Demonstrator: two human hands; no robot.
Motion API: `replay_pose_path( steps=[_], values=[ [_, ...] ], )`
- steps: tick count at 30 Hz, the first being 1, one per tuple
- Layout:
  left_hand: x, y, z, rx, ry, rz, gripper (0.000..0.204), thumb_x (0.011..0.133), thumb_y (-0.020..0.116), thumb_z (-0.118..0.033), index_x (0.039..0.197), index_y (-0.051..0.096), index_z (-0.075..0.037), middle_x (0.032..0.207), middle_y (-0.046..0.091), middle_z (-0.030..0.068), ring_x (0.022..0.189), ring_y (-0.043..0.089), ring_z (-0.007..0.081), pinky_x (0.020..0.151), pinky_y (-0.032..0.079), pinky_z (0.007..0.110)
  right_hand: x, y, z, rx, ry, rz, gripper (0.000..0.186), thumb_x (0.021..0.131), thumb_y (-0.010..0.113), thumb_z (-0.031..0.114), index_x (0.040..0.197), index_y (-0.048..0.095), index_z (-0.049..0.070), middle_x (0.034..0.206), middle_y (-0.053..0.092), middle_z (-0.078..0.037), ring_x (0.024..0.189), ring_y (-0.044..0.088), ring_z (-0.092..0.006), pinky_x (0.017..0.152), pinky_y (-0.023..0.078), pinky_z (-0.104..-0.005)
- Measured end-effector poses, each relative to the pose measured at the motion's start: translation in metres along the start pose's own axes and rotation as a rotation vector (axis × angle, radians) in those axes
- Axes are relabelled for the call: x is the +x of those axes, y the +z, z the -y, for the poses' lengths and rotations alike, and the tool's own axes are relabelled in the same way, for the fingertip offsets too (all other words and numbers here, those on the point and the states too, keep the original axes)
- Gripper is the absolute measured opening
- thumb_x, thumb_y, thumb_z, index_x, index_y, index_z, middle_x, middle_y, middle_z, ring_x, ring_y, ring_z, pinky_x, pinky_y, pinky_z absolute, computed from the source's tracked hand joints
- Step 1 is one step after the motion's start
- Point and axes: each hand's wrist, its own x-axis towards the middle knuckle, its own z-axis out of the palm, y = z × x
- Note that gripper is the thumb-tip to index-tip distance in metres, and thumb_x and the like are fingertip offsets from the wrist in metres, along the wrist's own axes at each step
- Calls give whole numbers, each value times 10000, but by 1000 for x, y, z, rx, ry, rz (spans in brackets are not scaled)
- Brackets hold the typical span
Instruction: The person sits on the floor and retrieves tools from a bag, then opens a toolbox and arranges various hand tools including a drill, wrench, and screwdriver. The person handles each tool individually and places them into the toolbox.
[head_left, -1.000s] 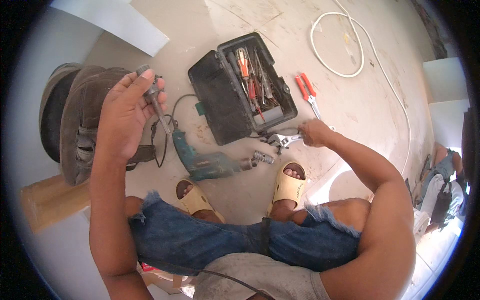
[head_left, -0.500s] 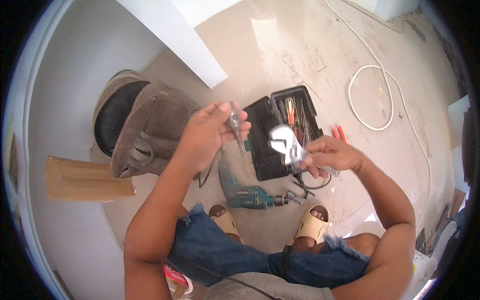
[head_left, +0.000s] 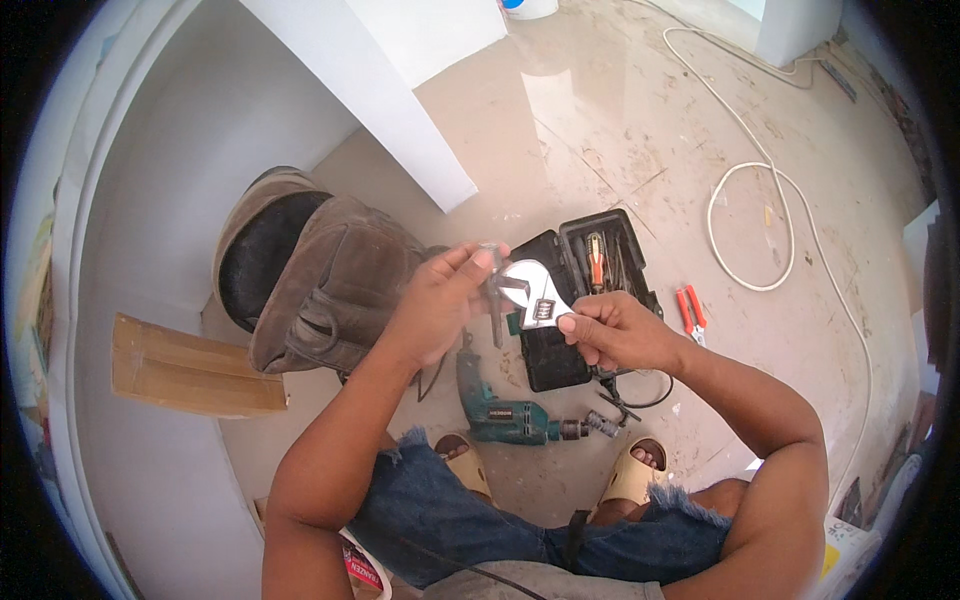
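Observation:
My left hand (head_left: 440, 300) pinches a slim grey metal arbor (head_left: 497, 328), its drill-bit-like shaft pointing down. My right hand (head_left: 622, 335) is closed round the handle of a silver adjustable wrench (head_left: 543, 311). The wrench's jaws are at the arbor, just beside my left fingertips; whether they grip it I cannot tell. Below both hands, a green power drill (head_left: 505, 421) lies on the floor between my feet. A small grey cylindrical metal piece (head_left: 603, 424) sits at its chuck.
An open black tool case (head_left: 555, 365) holds a screwdriver (head_left: 596, 262) and thin bits. Red-handled pliers (head_left: 690, 308) lie right of it. A brown bag (head_left: 345, 260) and a cardboard piece (head_left: 195, 368) are at left. A white cable (head_left: 712, 222) loops across the floor (head_left: 640, 130).
My right hand has brought the wrench leftward to the arbor in my left hand. The two tools were apart before. The view has shifted slightly.

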Motion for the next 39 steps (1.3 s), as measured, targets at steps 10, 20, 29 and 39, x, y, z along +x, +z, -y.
replay_pose_path(
  steps=[10,20,29,39],
  values=[
    [-4,-1,-1,61,-51,31,433,1037,615,-310,1294,620,38,1185,673,122,1057,669,206,878,592,379,0,5,13,-29,-81,27,445,1038,570,465,894,638,50,652,571,7,540,534,-77,475,414,-254],
    [-5,5,-3,102,-67,20,422,1045,598,-323,1290,627,19,1151,692,108,1022,668,194,838,562,377,4,8,8,-144,-243,-58,493,1043,579,423,773,653,17,589,466,17,580,445,-86,523,350,-309],
    [-6,2,0,86,-58,42,394,1050,594,-306,1273,637,17,1130,694,97,998,663,185,826,553,376,-3,9,16,-82,-158,23,464,1050,563,425,842,646,19,591,510,7,558,478,-84,518,386,-291],
    [-6,2,3,138,-75,39,425,1048,593,-319,1286,625,31,1155,685,108,1007,660,189,804,561,355,2,5,13,-143,-185,54,472,1055,544,417,822,642,19,597,529,-7,543,485,-94,512,390,-297]
  ],
)
